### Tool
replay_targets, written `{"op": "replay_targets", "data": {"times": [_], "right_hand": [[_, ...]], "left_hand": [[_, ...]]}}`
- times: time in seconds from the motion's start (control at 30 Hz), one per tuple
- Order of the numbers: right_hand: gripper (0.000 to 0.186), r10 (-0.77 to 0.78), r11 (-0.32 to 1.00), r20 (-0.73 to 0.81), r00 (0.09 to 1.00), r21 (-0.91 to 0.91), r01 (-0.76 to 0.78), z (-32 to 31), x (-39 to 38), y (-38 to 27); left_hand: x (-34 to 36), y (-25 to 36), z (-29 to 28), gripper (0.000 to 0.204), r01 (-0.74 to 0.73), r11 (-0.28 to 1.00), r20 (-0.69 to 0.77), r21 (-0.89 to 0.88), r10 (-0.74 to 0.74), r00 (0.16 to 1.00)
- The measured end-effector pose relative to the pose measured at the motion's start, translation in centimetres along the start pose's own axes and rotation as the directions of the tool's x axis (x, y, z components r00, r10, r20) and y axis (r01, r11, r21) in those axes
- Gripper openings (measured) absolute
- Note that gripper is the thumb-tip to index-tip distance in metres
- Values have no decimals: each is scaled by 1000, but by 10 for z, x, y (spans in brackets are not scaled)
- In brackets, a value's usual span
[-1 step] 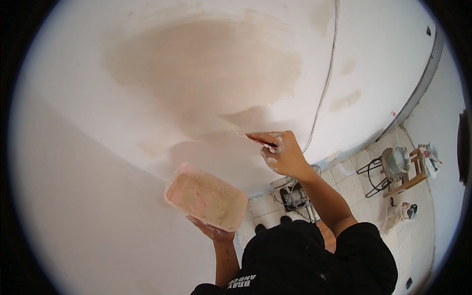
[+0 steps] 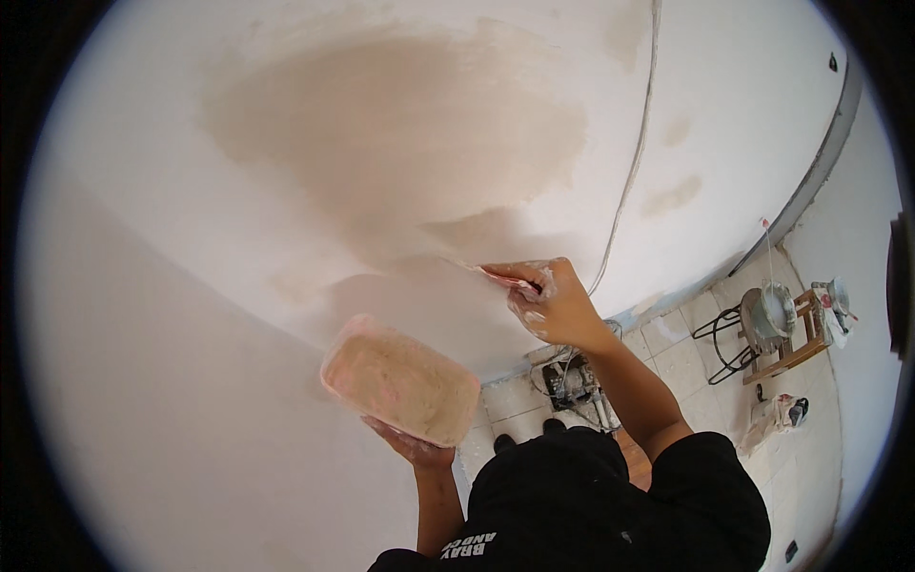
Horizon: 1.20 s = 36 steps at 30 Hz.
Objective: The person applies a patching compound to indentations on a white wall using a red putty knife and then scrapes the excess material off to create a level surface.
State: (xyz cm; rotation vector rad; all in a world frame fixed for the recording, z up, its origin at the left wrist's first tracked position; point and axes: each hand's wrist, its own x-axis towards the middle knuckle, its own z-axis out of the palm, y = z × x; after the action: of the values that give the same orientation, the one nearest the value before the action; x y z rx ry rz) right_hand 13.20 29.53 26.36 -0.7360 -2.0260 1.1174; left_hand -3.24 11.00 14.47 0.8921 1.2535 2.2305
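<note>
My left hand (image 2: 416, 448) supports a pinkish rectangular tub (image 2: 333, 374) from below, its fingers closed around the near edge. Beige putty (image 2: 405, 381) fills the tub's inside. To the right and farther up, my right hand (image 2: 558, 303), smeared with white, grips a putty knife (image 2: 505, 275) with a reddish handle. The knife's thin blade points left toward the white wall (image 2: 257, 248); whether it touches the wall I cannot tell. Beyond the blade a broad beige damp-looking patch (image 2: 391, 114) spreads over the wall, with a darker smear just above the knife.
A thin cable (image 2: 640, 133) runs down the wall at the right. On the tiled floor (image 2: 667, 332) stand a bucket (image 2: 776, 310) on a stool and a wooden stool (image 2: 805, 355), near a plastic bag (image 2: 767, 419). Cluttered gear (image 2: 572, 381) lies at the wall's foot.
The putty knife has turned slightly in my right hand, so more of its blade shows to the left. The left hand and tub have hardly moved.
</note>
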Motion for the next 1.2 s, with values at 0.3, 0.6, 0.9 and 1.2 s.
{"op": "replay_targets", "data": {"times": [0.3,0.6,0.9,1.2], "right_hand": [[28,-309,911,307,900,-176,373,-5,-15,-26],[20,-413,443,623,664,-500,744,0,12,-64],[10,-540,496,546,641,-409,766,28,4,-51],[13,-301,500,713,633,-447,742,18,8,-71]], "left_hand": [[-1,-10,12,76,-143,973,-14,179,148,989],[15,-14,4,80,202,828,17,-523,-226,974],[19,-27,-15,80,93,932,-13,-351,-104,995],[10,-48,-49,81,-160,982,31,98,158,987]]}}
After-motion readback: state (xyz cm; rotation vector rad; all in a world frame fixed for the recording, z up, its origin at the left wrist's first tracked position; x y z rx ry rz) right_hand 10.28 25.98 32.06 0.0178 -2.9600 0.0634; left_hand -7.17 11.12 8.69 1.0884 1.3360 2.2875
